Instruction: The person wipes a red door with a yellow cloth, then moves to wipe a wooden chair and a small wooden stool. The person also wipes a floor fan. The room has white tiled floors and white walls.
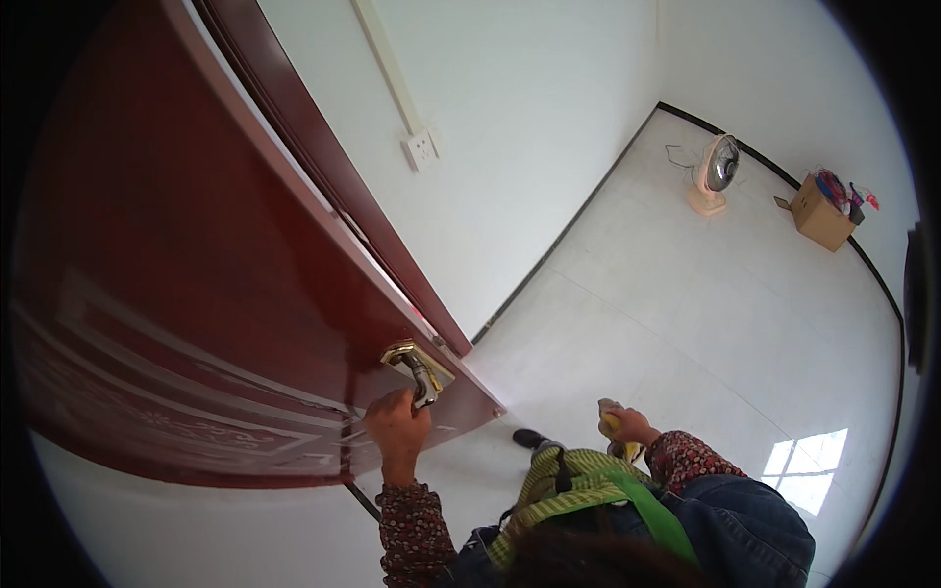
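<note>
My left hand [398, 428] is closed on the end of the metal lever handle [423, 380] of a dark red door [220, 242]. A gold-coloured plate backs the handle near the door's edge. The door stands ajar beside its red frame [331, 169]. In my right hand [634, 426], held out over the floor, is a yellow and grey cloth [612, 421]; part of it hangs below the fingers.
A small pink-based fan heater [717, 173] stands on the glossy tiled floor by the far wall. Near it sits an open cardboard box [822, 214] with colourful things in it. A white wall socket [421, 150] is beside the door frame. My shoe [528, 439] is near the door's edge.
</note>
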{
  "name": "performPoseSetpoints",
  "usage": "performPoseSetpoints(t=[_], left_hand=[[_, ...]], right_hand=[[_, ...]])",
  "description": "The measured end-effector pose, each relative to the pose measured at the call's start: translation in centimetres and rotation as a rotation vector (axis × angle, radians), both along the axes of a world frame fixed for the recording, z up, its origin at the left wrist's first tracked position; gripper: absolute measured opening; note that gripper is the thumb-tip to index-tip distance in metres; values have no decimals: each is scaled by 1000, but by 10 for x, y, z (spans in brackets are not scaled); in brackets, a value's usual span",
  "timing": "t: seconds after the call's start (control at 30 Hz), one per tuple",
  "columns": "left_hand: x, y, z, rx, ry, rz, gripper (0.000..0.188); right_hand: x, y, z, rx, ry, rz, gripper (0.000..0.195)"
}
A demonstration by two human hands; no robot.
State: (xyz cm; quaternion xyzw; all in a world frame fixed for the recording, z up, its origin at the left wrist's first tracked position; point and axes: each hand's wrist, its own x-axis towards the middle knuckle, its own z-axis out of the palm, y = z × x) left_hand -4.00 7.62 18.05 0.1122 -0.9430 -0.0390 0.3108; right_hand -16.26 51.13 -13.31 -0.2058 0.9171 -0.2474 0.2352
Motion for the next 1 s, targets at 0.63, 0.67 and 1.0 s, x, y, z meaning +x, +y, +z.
performPoseSetpoints(t=[0.63,0.67,1.0], left_hand=[[299,187,-21,378,-241,559,38],[306,200,-6,379,-306,549,34],[155,248,106,306,637,651,132]], right_hand=[[-47,146,-139,-362,217,446,68],[-56,162,-167,-298,143,435,64],[-104,146,-178,-374,-70,564,53]])
